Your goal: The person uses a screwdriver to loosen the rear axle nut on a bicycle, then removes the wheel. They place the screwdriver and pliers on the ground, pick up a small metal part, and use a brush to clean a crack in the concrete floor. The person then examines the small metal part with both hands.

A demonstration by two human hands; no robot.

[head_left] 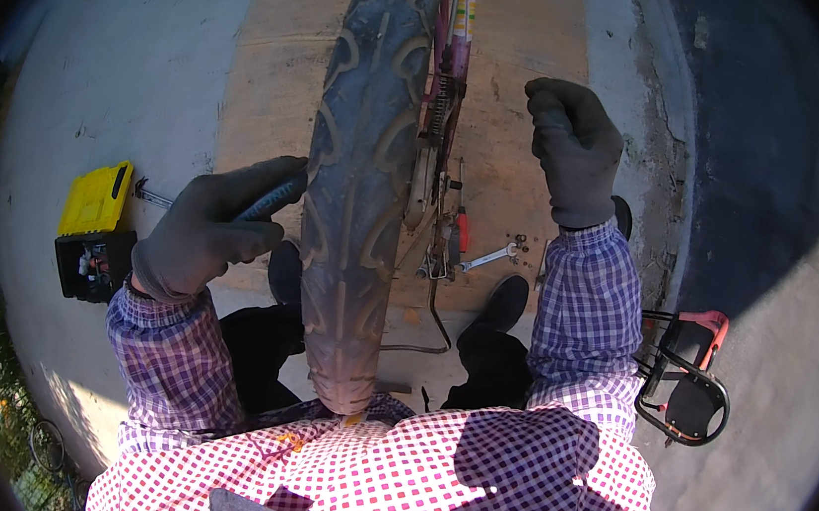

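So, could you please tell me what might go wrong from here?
The blue tool held in the left hand is close beside the tyre, so a slip might scuff the tread.

A wrench lies just ahead of the right shoe, so a step forward could land on it.

The checked clothing is very close to the tyre's near end and might rub or catch if the tyre turned.
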